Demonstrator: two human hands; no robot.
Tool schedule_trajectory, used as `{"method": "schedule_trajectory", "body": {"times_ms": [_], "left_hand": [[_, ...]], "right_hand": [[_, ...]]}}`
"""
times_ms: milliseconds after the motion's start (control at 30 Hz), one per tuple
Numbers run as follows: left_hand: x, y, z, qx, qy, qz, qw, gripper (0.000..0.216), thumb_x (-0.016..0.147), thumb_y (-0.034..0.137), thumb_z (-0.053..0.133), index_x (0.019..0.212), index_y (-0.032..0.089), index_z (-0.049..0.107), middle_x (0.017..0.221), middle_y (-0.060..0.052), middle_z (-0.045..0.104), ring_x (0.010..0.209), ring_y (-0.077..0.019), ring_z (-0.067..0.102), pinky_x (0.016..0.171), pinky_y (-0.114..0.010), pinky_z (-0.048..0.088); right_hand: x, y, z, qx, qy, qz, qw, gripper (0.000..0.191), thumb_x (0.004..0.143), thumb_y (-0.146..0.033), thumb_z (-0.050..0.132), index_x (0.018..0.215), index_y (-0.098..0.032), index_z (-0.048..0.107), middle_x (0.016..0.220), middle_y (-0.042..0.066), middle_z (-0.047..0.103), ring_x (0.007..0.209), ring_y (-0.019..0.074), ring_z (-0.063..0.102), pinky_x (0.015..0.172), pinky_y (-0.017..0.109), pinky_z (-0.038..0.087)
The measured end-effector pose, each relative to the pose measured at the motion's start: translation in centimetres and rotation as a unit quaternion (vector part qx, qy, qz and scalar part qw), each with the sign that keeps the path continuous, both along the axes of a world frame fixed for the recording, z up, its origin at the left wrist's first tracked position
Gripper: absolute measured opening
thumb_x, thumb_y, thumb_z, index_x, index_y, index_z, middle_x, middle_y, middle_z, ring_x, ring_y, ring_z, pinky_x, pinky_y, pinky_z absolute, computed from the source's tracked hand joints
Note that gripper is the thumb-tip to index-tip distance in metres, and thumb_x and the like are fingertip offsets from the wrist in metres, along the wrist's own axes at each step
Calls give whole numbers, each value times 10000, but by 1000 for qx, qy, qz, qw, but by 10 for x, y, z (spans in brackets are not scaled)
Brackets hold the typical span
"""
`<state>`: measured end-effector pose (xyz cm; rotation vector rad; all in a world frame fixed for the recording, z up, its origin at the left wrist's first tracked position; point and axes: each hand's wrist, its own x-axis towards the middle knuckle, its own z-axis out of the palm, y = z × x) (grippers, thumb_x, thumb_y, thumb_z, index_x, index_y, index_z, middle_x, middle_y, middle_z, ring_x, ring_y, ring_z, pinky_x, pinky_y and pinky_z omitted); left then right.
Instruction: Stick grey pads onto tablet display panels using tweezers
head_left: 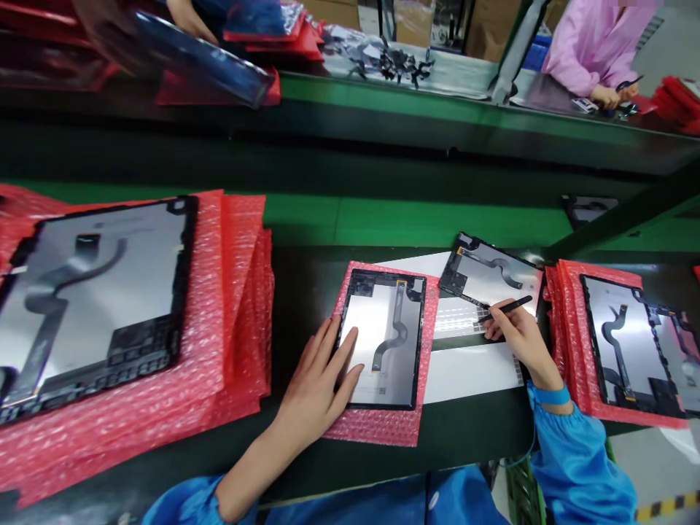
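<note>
My left hand (322, 375) lies with fingers spread on the left edge of a tablet screen panel (377, 379), which rests silver back up on a pink bubble-wrap sheet (377, 430). A grey flex cable (399, 332) curves down the panel's back. In my right hand (517, 335) is a pair of black tweezers (511, 308), tips pointing left over a white sheet of small dark stickers (456, 319). Behind that hand, a second screen panel (492, 270) lies tilted, partly over the white sheets. A blue wrist strap (550, 396) circles my right wrist.
At left, a large screen panel (109, 292) tops a stack of red bubble-wrap bags (240, 306). More panels (617, 335) lie on red bags at right. Across the green ledge (383, 219), a person in pink (596, 51) works; another person's hand (191, 18) holds a dark wrapped panel.
</note>
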<state>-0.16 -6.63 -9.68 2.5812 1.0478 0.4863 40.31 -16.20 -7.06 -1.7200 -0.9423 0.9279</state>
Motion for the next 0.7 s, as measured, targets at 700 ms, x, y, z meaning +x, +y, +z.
{"method": "schedule_trajectory", "body": {"times_ms": [700], "left_hand": [[18,-15,32,41,13,53,998,523,1022,212,582,1535,151,499,1723,-265,289,1434,-453,485,1070,-605,529]], "right_hand": [[-91,37,20,30,168,-84,982,445,859,-617,833,952,-213,670,728,54,804,605,234,793,562,324,666]]}}
